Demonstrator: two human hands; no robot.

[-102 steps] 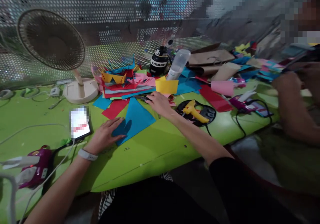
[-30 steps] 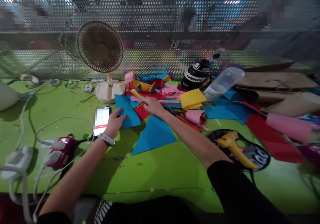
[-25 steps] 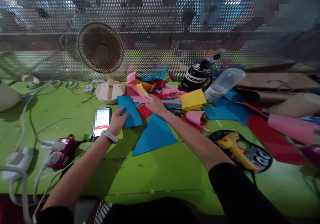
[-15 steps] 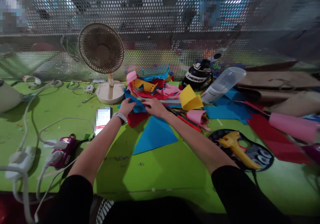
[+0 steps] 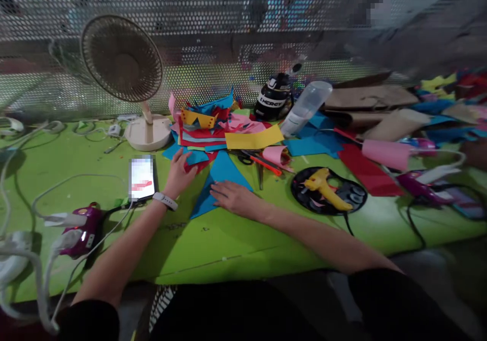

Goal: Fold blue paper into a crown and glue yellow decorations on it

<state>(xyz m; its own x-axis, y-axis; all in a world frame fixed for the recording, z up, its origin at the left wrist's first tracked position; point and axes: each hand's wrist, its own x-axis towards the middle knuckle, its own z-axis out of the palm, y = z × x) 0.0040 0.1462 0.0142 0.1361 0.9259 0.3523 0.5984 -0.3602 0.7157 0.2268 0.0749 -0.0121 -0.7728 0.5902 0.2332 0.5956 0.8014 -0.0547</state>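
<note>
A blue paper triangle [image 5: 224, 171] lies on the green table in front of me. My right hand [image 5: 232, 198] rests flat on its lower right part, fingers stretched out and holding nothing. Left of the triangle, my left hand [image 5: 180, 172] is open with its fingers apart, just below blue and red paper pieces [image 5: 196, 157]. Behind the hands is a pile of coloured paper with an orange strip [image 5: 198, 119] and a yellow sheet [image 5: 254, 138]. Scissors and an orange-red tool [image 5: 266, 164] lie to the right of the triangle's tip.
A phone [image 5: 142, 177] lies left of my left hand, near a fan [image 5: 147, 133] and a purple power adapter [image 5: 81, 231] with cables. To the right are a yellow glue gun [image 5: 326, 190] on a black tray, a clear bottle [image 5: 307, 107] and a black bottle [image 5: 272, 100].
My right hand has come back from the paper pile onto the blue triangle. My left hand has moved off the blue pieces. The yellow sheet lies flatter, and the view has turned right.
</note>
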